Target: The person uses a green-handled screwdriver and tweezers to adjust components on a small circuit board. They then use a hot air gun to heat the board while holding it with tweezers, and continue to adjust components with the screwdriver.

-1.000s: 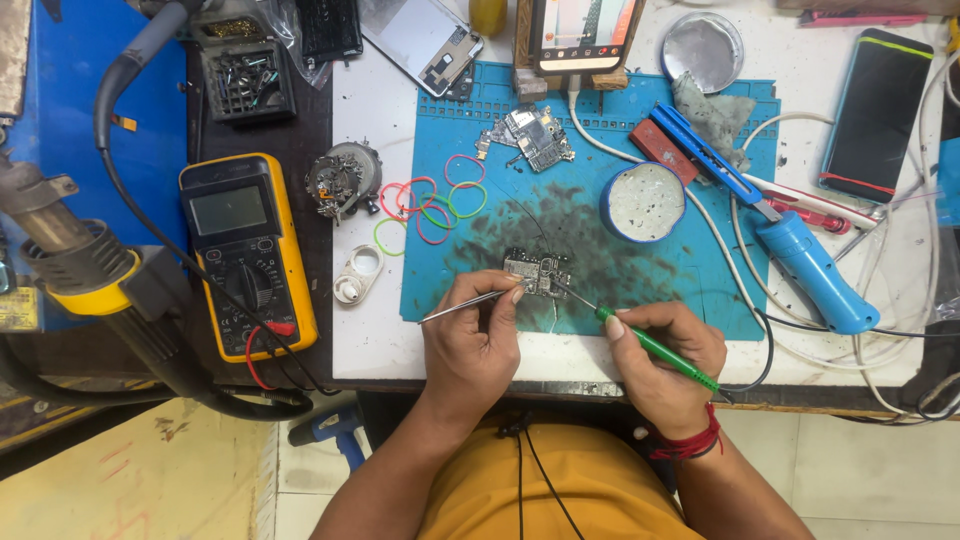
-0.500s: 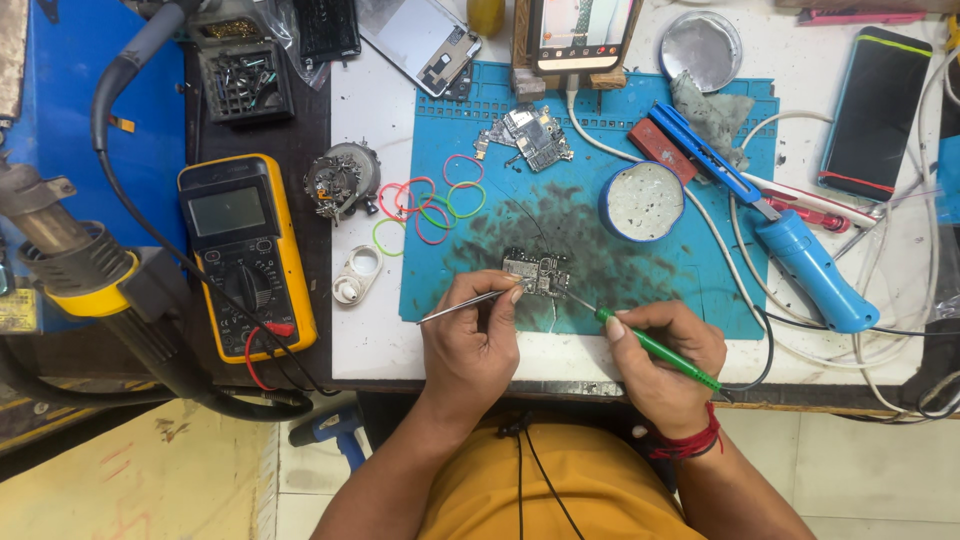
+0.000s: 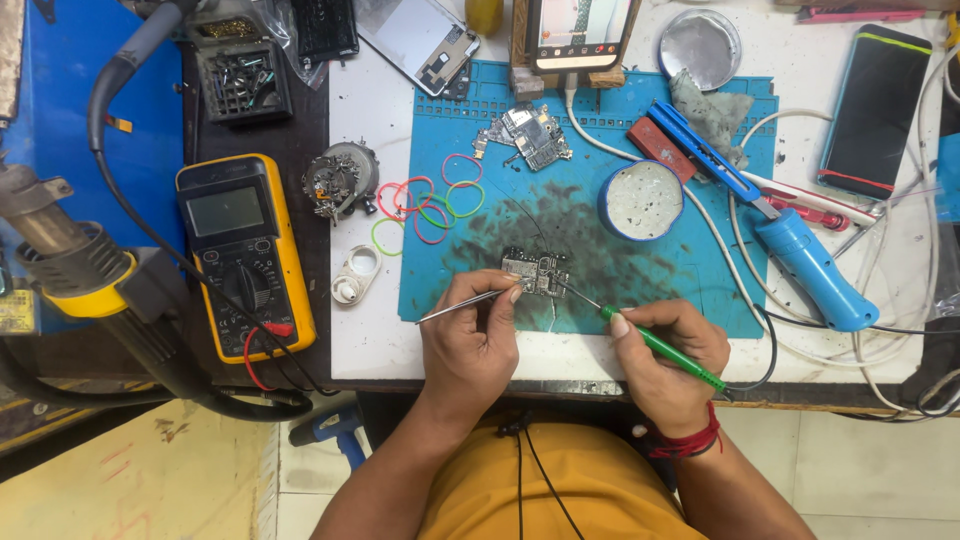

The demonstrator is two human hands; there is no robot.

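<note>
A small circuit board (image 3: 536, 271) lies on the blue work mat (image 3: 690, 270), near its front edge. My left hand (image 3: 470, 335) is closed on metal tweezers (image 3: 455, 306); its fingers rest at the board's left side and the long metal end points left. My right hand (image 3: 668, 345) grips a green-handled soldering iron (image 3: 660, 347), whose thin tip touches the board's right side. A red thread circles my right wrist.
A yellow multimeter (image 3: 243, 255) and a hot-air gun (image 3: 70, 270) lie at the left. Coloured rubber bands (image 3: 430, 200), another circuit board (image 3: 530, 132), a round white tin (image 3: 641, 200), a blue-handled tool (image 3: 808, 270), phones (image 3: 868, 110) and white cables (image 3: 760, 330) surround the mat.
</note>
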